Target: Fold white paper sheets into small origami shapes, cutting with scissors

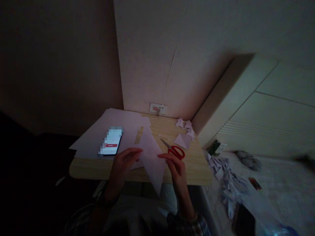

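A white sheet of paper (153,156), folded into a long triangle, hangs over the front edge of a small wooden table (197,164). My left hand (123,164) pinches its left edge. On the other side, my right hand (176,165) grips the right edge with fingers closed. Red-handled scissors (175,150) lie on the table just beyond my right hand.
A lit phone (112,141) rests on a stack of white sheets (98,137) at the table's left. Folded paper pieces (185,131) sit at the back right by a wall socket (157,108). Several more folded pieces (227,178) lie on the bed to the right.
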Demonstrator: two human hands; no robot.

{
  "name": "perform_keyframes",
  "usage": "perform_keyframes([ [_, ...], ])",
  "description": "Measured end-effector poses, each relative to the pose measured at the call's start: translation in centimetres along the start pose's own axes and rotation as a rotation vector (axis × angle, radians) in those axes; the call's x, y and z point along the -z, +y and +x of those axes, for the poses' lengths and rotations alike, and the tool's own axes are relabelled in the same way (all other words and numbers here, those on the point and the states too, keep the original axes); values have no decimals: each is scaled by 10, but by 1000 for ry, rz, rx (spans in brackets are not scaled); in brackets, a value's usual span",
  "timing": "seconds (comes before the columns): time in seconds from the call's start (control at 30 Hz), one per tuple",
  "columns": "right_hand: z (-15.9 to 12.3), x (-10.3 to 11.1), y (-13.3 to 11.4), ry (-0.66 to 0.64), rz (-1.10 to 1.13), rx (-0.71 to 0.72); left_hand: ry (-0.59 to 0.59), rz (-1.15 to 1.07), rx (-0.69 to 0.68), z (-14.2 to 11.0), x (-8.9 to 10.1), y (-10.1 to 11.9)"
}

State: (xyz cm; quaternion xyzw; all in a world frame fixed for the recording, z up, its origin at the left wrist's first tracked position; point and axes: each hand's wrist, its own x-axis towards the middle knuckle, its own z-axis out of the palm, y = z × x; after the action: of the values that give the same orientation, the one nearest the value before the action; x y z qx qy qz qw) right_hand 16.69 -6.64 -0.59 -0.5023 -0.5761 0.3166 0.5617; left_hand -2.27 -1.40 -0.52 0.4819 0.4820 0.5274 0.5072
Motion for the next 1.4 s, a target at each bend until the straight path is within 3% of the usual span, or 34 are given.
perform_keyframes([
  [0.53,4,-14,5,-7,111,-281,199,-100,45,-7,-4,5],
  [0.83,-2,-6,-17,-16,71,-299,94,-173,213,-12,-11,21],
  [1.0,-2,-2,-26,19,30,-274,127,-111,157,-16,-13,28],
  [1.2,1,2,-37,76,1,-253,-6,-84,69,-19,-9,42],
  [1.4,6,1,-41,90,-40,-197,38,-33,77,-15,-9,38],
])
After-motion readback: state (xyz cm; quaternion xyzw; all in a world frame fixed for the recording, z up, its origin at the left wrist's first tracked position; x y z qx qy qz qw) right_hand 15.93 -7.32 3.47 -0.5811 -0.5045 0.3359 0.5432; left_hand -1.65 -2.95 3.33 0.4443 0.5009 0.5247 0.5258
